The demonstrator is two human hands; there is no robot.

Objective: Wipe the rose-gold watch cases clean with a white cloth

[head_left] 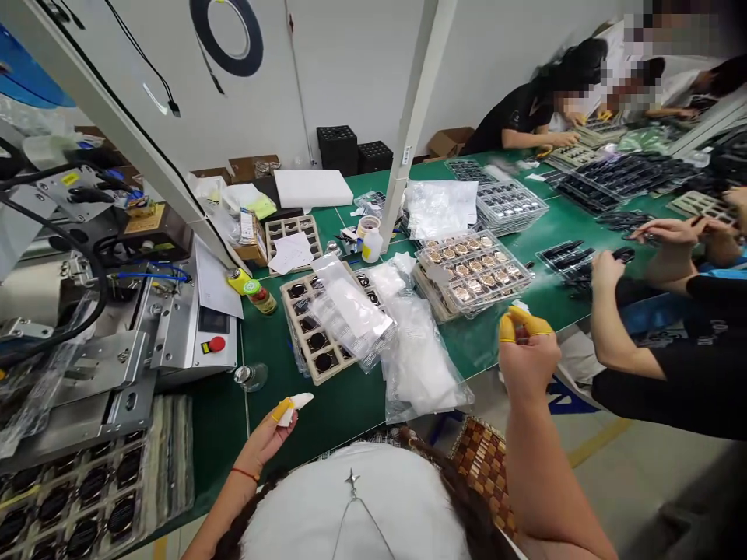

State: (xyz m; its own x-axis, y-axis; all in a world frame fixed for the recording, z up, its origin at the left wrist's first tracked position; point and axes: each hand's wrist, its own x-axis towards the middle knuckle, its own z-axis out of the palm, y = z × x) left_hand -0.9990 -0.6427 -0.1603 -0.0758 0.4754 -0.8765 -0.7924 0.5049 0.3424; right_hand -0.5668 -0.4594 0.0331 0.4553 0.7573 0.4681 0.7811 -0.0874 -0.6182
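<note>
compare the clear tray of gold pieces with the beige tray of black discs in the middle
The clear tray is see-through; the beige tray is opaque.
The clear tray holds gold-toned round pieces, the beige tray black ones.
Plastic bags lie across the beige tray; the clear tray's pieces mostly show.
Both hold pieces in rows.

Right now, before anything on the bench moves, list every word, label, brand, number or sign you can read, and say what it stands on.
No text can be read with certainty.
Label on the white post: too small.
Yellow label on the machine: too small.
Print on the small carton: too small.
Label on the green-lidded jar: blurred.
Print on the black shirt: blurred.
</note>
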